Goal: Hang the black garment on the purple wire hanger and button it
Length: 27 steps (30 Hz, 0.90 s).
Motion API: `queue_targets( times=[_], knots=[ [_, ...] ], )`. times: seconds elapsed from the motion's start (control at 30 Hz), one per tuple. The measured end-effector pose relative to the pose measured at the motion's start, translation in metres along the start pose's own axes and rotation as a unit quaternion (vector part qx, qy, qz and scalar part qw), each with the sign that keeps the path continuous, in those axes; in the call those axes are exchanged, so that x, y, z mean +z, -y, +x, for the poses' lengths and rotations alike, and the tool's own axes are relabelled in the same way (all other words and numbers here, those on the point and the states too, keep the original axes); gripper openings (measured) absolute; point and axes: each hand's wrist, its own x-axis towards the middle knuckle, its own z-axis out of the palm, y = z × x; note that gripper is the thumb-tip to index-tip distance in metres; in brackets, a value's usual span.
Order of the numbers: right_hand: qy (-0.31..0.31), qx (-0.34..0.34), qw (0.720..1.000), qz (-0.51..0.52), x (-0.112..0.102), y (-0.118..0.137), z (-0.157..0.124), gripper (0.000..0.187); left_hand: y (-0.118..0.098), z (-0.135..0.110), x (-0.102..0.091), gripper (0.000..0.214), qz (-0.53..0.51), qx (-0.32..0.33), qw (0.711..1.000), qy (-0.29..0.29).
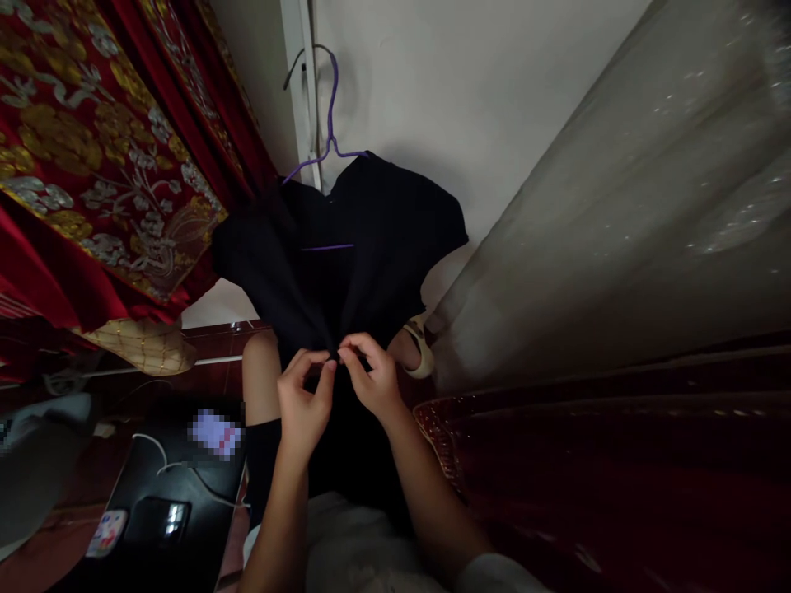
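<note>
The black garment (371, 239) hangs on a purple hanger (332, 107) at the frame's centre. The left hand (302, 408) and right hand (372, 385) pinch its lower front, fingers narrowed on the fabric, seemingly working one small spot. Only gentle pulling suits the loosely hooked hanger.

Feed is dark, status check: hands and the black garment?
Both pinching the black garment at its front: left hand, right hand. Hangs on purple hanger. Pale curtain close at right.

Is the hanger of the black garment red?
No, the hanger that carries the black garment is purple.
</note>
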Motion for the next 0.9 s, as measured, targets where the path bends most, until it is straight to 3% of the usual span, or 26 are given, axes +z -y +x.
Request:
queue_targets(
  times=[0.13, 0.2, 0.3, 0.4, 0.47, 0.6, 0.7, 0.77, 0.9],
  knots=[
    [-0.066, -0.062, 0.994, -0.063, -0.009, -0.005, 0.017, 0.016, -0.012, -0.003, 0.002, 0.007, 0.025, 0.008, 0.999, 0.027],
    [-0.083, -0.118, 0.984, -0.105, -0.02, 0.001, 0.05, 0.019, -0.017, -0.006, 0.004, 0.006, 0.049, 0.022, 0.998, 0.035],
    [-0.102, -0.202, 0.96, -0.164, -0.036, 0.022, 0.123, 0.026, -0.022, -0.011, 0.006, 0.007, 0.079, 0.04, 0.994, 0.062],
    [-0.1, -0.203, 0.945, -0.237, -0.042, 0.047, 0.184, 0.034, -0.021, -0.01, 0.004, 0.008, 0.102, 0.05, 0.99, 0.081],
    [-0.087, -0.201, 0.942, -0.255, -0.04, 0.058, 0.203, 0.037, -0.02, -0.003, 0.001, 0.009, 0.126, 0.056, 0.985, 0.101],
    [-0.1, -0.176, 0.965, -0.164, -0.029, 0.063, 0.193, 0.038, -0.031, 0.035, -0.008, 0.009, 0.141, 0.096, 0.973, 0.153],
    [-0.112, -0.093, 0.989, 0.003, -0.022, 0.063, 0.174, 0.038, -0.054, 0.086, -0.007, 0.029, 0.09, 0.18, 0.975, 0.096],
    [-0.099, -0.018, 0.988, 0.114, -0.018, 0.068, 0.164, 0.038, -0.071, 0.123, -0.001, 0.032, 0.051, 0.231, 0.97, 0.059],
    [-0.078, 0.053, 0.973, 0.213, -0.016, 0.077, 0.161, 0.039, -0.086, 0.18, 0.02, 0.007, 0.078, 0.267, 0.957, 0.081]
  ],
)
